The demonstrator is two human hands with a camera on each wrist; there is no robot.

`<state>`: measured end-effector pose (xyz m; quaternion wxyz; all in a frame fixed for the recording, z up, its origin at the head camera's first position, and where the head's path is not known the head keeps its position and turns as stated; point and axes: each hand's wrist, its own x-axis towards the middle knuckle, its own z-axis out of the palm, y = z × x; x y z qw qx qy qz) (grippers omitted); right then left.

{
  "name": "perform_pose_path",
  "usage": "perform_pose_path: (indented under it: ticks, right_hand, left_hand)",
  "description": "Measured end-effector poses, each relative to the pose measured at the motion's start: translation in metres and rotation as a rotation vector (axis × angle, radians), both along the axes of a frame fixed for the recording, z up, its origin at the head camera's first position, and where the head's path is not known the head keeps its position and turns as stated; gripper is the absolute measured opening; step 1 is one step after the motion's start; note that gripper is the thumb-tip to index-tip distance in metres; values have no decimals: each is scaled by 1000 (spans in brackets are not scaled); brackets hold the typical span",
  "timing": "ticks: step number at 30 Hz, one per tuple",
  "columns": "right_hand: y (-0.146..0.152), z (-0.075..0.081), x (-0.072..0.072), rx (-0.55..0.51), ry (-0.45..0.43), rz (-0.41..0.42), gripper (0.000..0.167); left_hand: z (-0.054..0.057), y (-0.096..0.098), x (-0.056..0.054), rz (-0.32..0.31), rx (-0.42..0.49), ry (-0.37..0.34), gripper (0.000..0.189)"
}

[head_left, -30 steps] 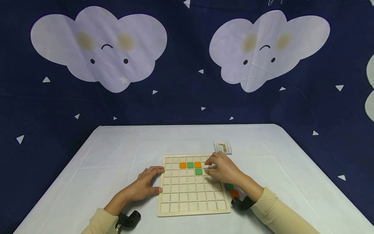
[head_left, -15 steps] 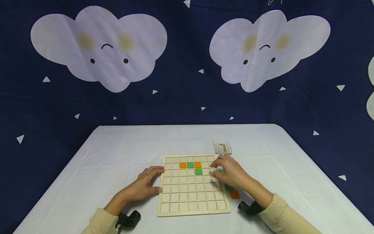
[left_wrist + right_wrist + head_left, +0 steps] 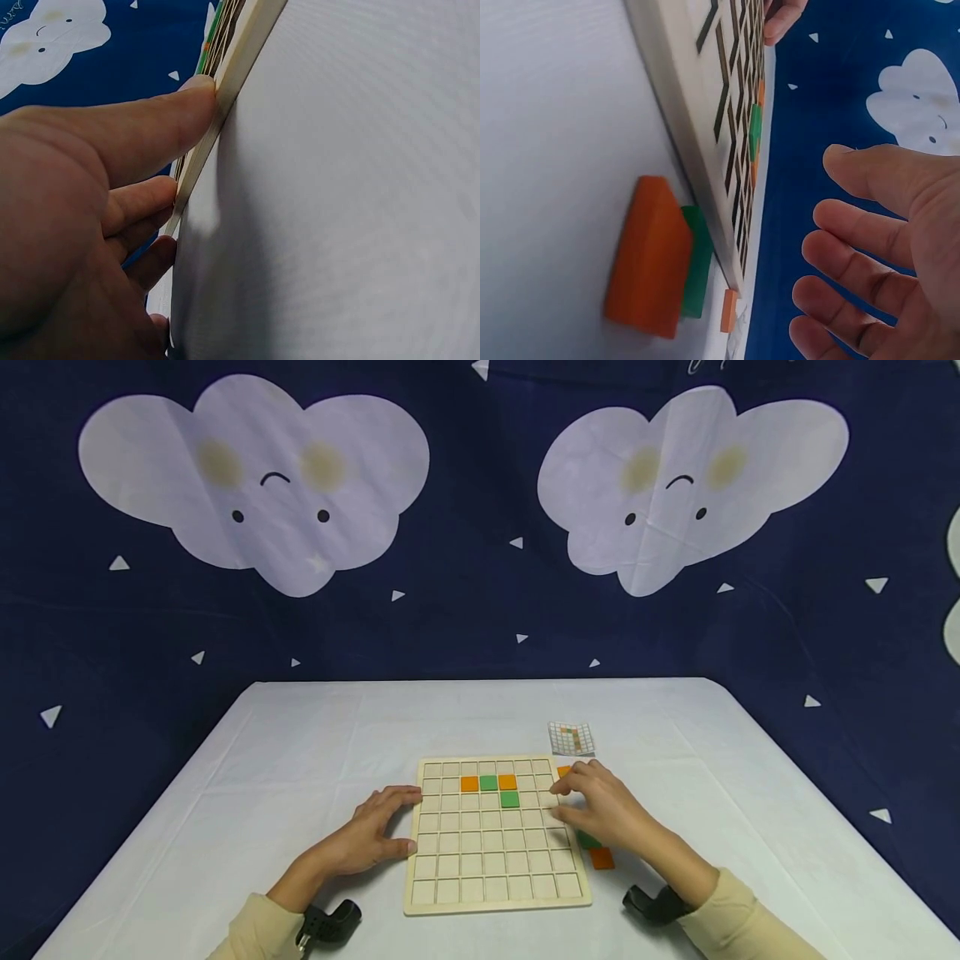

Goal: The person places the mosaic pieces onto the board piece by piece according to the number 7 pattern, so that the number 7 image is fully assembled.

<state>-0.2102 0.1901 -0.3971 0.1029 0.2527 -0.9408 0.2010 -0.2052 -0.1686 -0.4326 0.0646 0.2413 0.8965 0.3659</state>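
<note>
A wooden grid board (image 3: pixel 498 909) lies on the table. In its second row from the back sit an orange tile (image 3: pixel 469 784), a green tile (image 3: pixel 488 783) and another orange tile (image 3: pixel 507 782); below the last is a second green tile (image 3: pixel 510 799). My left hand (image 3: pixel 367 832) rests its thumb and fingertips along the board's left edge, which the left wrist view shows from the side. Over the right edge hovers my right hand (image 3: pixel 603 806), fingers loosely bent. Between its thumb and fingers the right wrist view shows nothing.
Beside the board's right edge lie a loose green tile (image 3: pixel 588 840), an orange tile (image 3: pixel 602 858) and, farther back, another orange tile (image 3: pixel 564 771) partly behind my right hand. A small printed grid card (image 3: pixel 572 738) lies behind the board's back right corner.
My right hand has drawn back to the right, from beside the lower green tile to the board's right edge. The orange tile at the back right has come into view. My left hand stays put.
</note>
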Motion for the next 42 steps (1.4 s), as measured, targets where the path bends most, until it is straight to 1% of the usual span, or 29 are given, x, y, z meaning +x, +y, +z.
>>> perform_pose_path:
  ticks: [11, 17, 28, 35, 42]
  right_hand:
    - [8, -7, 5, 7, 2, -31, 18]
    - [14, -10, 10, 5, 12, -41, 19]
    - [23, -12, 19, 18, -19, -75, 21]
    - [28, -13, 25, 37, 13, -88, 21]
    - [34, -14, 31, 41, 9, -99, 22]
  left_hand:
    - [-2, 0, -1, -5, 5, 7, 62]
    - [-2, 1, -1, 1, 2, 4, 61]
    - [-1, 1, -1, 12, 9, -12, 61]
    - [-1, 1, -1, 12, 9, -10, 62]
    - [-2, 1, -1, 14, 11, -8, 62]
